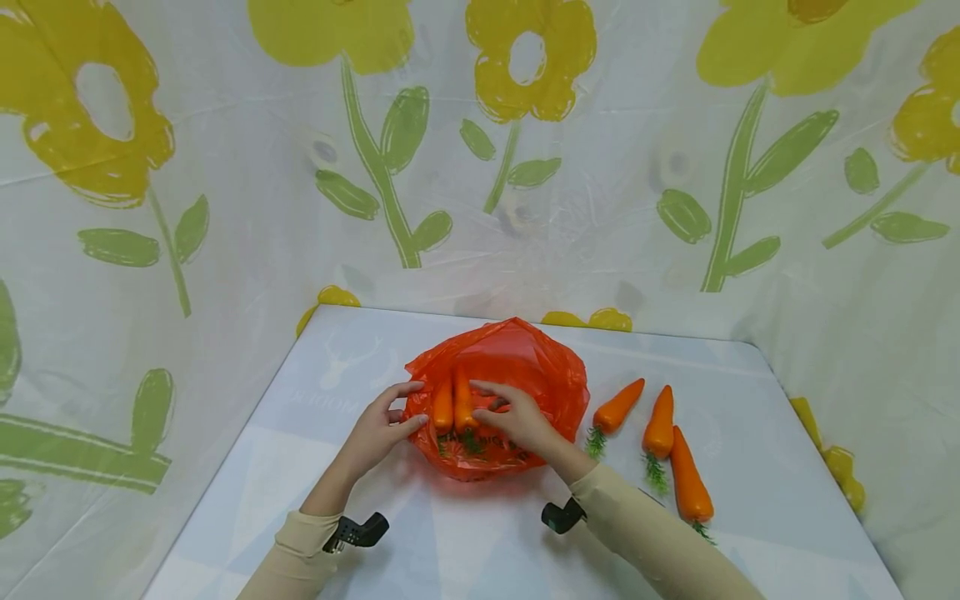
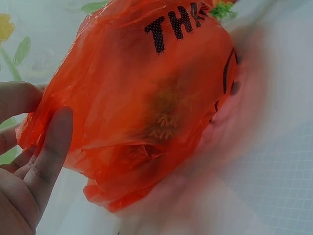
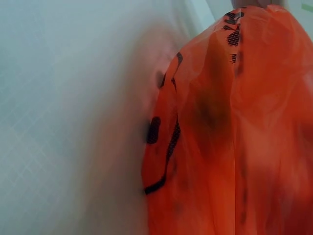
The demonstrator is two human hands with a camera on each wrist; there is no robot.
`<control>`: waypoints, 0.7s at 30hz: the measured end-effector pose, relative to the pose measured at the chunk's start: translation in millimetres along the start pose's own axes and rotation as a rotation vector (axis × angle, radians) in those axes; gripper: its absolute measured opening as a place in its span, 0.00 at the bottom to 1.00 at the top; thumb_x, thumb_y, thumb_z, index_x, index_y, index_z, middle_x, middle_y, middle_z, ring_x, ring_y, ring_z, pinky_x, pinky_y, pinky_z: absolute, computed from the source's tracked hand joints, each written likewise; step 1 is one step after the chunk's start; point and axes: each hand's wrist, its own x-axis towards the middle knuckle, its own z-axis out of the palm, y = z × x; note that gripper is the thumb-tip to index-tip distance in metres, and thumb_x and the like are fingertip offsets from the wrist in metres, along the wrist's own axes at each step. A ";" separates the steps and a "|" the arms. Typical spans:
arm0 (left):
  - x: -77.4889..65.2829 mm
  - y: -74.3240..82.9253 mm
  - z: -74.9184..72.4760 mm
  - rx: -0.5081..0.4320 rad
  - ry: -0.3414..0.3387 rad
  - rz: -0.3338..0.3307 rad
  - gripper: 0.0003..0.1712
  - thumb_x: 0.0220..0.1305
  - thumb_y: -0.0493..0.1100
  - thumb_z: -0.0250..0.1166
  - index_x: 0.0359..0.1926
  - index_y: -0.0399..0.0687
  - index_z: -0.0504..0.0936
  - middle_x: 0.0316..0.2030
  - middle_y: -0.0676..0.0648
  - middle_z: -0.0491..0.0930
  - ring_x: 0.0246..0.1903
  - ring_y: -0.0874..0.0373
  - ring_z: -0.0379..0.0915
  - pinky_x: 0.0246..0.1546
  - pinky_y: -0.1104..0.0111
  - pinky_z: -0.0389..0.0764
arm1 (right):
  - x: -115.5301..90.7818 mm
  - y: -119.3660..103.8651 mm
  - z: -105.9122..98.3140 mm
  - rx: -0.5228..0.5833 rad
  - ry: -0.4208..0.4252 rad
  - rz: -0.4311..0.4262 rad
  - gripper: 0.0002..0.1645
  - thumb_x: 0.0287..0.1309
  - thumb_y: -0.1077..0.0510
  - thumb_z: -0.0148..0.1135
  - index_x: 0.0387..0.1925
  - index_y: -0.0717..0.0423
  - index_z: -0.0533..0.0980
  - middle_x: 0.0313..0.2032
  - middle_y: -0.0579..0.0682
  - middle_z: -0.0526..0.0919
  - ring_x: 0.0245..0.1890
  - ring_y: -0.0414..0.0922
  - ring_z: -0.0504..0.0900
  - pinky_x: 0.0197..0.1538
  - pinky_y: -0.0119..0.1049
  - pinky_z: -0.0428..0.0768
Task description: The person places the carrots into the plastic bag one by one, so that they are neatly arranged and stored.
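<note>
- Surroundings: white curtain with yellow flowers and green stems (image 1: 600, 250) on the far and lateral sides; pale blue-white patterned table (image 1: 450, 550) below.
- Centre of table: crumpled, translucent red plastic bag with black print (image 1: 551, 392).
- Outside the bag, three orange carrots with green leafy tops: nearest carrot (image 1: 618, 406) at 3 o'clock from the bag; middle carrot (image 1: 659, 429) just beyond it, slightly past 3; lowest carrot (image 1: 690, 483) at 4 o'clock, its narrow end near the middle one.
- In the way: right beige sleeve (image 1: 637, 525) crosses from 5 o'clock, passing just beside the lowest carrot's leaves. The bag's film veils its contents in both wrist views; from the left wrist only a dim leafy patch comes through.
- Inside the bag, two more orange carrots side by side, leaves toward 6 o'clock: left bagged carrot (image 1: 442, 407), right bagged carrot (image 1: 462, 408).
- Left hand (image 1: 384, 421), at the bag's 9 o'clock edge: pinches the film, thumb on the near face, fingers behind. The left bagged carrot lies at about 2 o'clock from it.
- Right hand (image 1: 521, 417), over the bag: fingers bent, thumb and fingertips at the right bagged carrot, which lies at 9 o'clock from it. Whether it grips, cannot tell; the right wrist view shows mostly film.
</note>
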 end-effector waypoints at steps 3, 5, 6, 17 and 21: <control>-0.5 0.0 -1.0 -0.003 0.001 0.002 0.32 0.67 0.44 0.70 0.70 0.46 0.71 0.67 0.37 0.67 0.47 0.47 0.82 0.41 0.66 0.87 | -1.6 -0.6 -1.9 -0.007 0.007 -0.022 0.31 0.67 0.53 0.67 0.70 0.46 0.74 0.57 0.54 0.81 0.47 0.49 0.77 0.40 0.39 0.82; -0.8 0.6 -1.4 -0.002 0.004 0.000 0.32 0.68 0.44 0.70 0.70 0.46 0.71 0.67 0.37 0.67 0.47 0.47 0.82 0.41 0.66 0.87 | -2.4 -0.5 -3.0 -0.013 0.008 -0.037 0.30 0.68 0.53 0.67 0.70 0.47 0.73 0.60 0.53 0.80 0.47 0.48 0.78 0.41 0.39 0.83; -1.0 0.7 -1.5 -0.002 0.004 -0.001 0.32 0.67 0.44 0.70 0.70 0.46 0.71 0.67 0.37 0.67 0.47 0.47 0.82 0.41 0.66 0.87 | -3.0 -0.9 -3.5 -0.012 0.006 -0.041 0.30 0.68 0.54 0.67 0.70 0.47 0.73 0.61 0.53 0.80 0.47 0.48 0.78 0.42 0.39 0.83; -1.0 2.3 -1.6 0.001 0.002 -0.007 0.32 0.67 0.44 0.70 0.69 0.48 0.71 0.66 0.38 0.68 0.46 0.47 0.83 0.41 0.66 0.87 | -10.0 -1.7 -7.7 -0.029 -0.017 -0.046 0.31 0.67 0.53 0.67 0.70 0.44 0.73 0.59 0.53 0.80 0.48 0.49 0.78 0.47 0.43 0.83; -2.1 1.8 -1.5 -0.004 0.003 -0.006 0.33 0.67 0.44 0.70 0.70 0.47 0.71 0.66 0.38 0.68 0.46 0.47 0.83 0.41 0.66 0.87 | -13.8 -4.0 -8.2 -0.035 -0.017 -0.048 0.31 0.66 0.53 0.68 0.70 0.42 0.73 0.59 0.53 0.81 0.47 0.49 0.78 0.48 0.43 0.82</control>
